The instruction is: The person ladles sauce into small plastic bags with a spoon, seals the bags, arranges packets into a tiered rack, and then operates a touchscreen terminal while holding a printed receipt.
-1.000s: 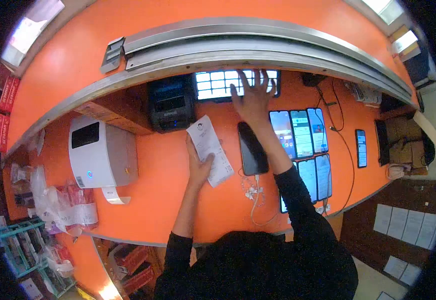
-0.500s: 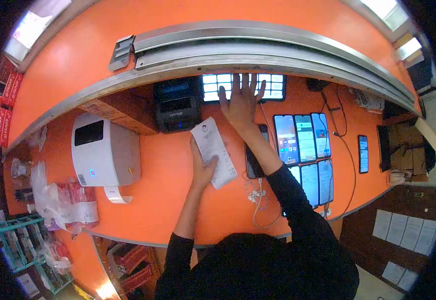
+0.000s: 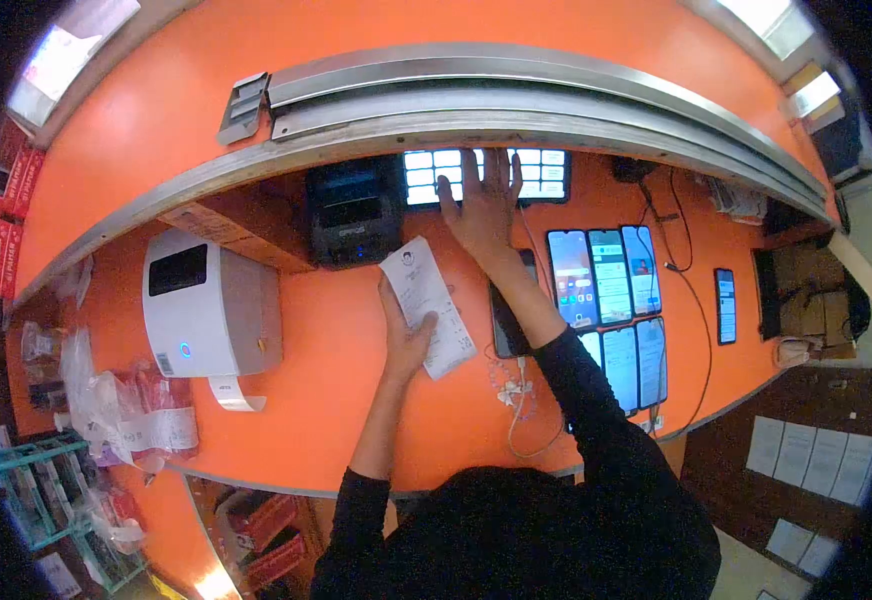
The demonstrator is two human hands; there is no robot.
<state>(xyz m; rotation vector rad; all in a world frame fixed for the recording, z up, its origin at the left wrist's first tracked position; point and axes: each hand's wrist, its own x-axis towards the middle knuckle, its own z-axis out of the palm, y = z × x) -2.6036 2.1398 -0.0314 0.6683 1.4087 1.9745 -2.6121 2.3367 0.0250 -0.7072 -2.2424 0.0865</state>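
- Printed receipt: above the orange counter, tilted, printed side up, just below the black printer.
- Left hand: pinches the receipt near its lower-left edge, thumb across the print, other fingers mostly hidden behind the paper.
- Right hand: reaches over the lit tablet; fingers extended and set near each other, thumb held apart, nothing gripped. Cannot tell whether any fingertip touches the glass.
- Step in hand (judgement): working the tablet's grid of cells, receipt kept legible alongside.
- Next move (judgement): a touch on the grid calls for 1 fingertip set clear of the others; the metal ledge overhead leaves little room. Left grip needs only to stay light and steady.
- Dark phone: partly under the right forearm, cable at its lower end.
- Lit phones: 6, in 2 rows of 3, 1 partly behind the sleeve.
- White printer: paper strip hanging from its front.
- Clear plastic bags: red items in or beside them, cannot tell which.
- Teal basket: holds small packets, unidentifiable.
- Recess under the counter: holds red boxes.
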